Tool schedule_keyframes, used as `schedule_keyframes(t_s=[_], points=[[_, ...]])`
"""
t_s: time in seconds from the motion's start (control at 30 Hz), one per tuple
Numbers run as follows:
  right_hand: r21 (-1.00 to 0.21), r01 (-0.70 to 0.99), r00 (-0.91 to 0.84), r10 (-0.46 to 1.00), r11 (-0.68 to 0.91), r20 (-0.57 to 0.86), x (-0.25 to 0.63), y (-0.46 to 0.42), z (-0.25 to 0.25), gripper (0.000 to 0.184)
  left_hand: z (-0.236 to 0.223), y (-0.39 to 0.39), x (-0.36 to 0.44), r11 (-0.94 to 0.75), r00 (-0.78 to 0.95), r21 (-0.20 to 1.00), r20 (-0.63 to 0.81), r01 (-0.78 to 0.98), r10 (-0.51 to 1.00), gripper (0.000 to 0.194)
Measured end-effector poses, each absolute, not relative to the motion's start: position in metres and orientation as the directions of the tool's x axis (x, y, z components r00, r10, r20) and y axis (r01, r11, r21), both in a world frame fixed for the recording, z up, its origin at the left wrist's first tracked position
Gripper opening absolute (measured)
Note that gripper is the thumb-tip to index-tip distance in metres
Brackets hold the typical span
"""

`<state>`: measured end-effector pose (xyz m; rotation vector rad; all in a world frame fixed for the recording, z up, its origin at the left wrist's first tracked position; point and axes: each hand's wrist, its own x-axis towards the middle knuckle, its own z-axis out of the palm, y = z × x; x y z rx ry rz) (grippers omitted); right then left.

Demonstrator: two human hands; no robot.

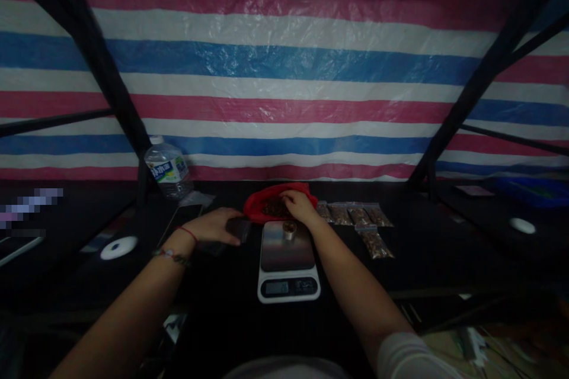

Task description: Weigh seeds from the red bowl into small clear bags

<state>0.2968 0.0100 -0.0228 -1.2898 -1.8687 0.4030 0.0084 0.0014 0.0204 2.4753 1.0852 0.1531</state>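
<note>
A white digital kitchen scale (288,260) sits on the dark table in front of me, with a small metal cup (289,229) of brown bits on its steel plate. Behind it lies an open red bag (267,197) of brown material. My right hand (299,206) reaches into the bag's mouth, fingers curled down onto the contents. My left hand (216,226) rests left of the scale, fingers closed around a dark, partly clear object (237,228) that I cannot name.
Several small clear bags (355,216) filled with brown material lie in a row right of the red bag, one more (376,244) nearer me. A water bottle (168,169) stands back left, a phone (182,217) beside it. White discs (118,247) lie on both sides. A striped tarpaulin (284,71) hangs behind.
</note>
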Motion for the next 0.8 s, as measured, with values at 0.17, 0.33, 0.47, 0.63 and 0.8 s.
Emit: schedule_keyframes(t_s=[0.17, 0.33, 0.47, 0.63, 0.8], points=[[-0.653, 0.619, -0.165, 0.886, 0.436, 0.434, 0.297, 0.009, -0.023, 0.026, 0.002, -0.007, 0.018, -0.696, 0.736, 0.340, 0.015, 0.632, 0.676, 0.078], [-0.661, 0.612, -0.165, 0.887, 0.434, 0.430, 0.299, 0.009, -0.024, 0.027, -0.003, -0.002, 0.006, -0.622, 0.693, 0.609, 0.158, 0.492, 0.703, 0.058], [-0.648, 0.617, -0.186, 0.883, 0.447, 0.432, 0.300, 0.010, -0.024, 0.026, 0.000, 0.001, 0.006, -0.436, 0.474, 0.899, 0.364, 0.047, 0.802, 0.057], [-0.669, 0.596, -0.192, 0.887, 0.445, 0.420, 0.299, 0.008, -0.024, 0.025, 0.024, 0.014, 0.053, -0.320, 0.216, 0.802, 0.476, -0.504, 0.852, 0.060], [-0.752, 0.496, -0.180, 0.898, 0.435, 0.401, 0.297, 0.005, -0.018, 0.025, 0.029, 0.031, 0.104, -0.331, 0.214, 0.795, 0.489, -0.507, 0.846, 0.052]])
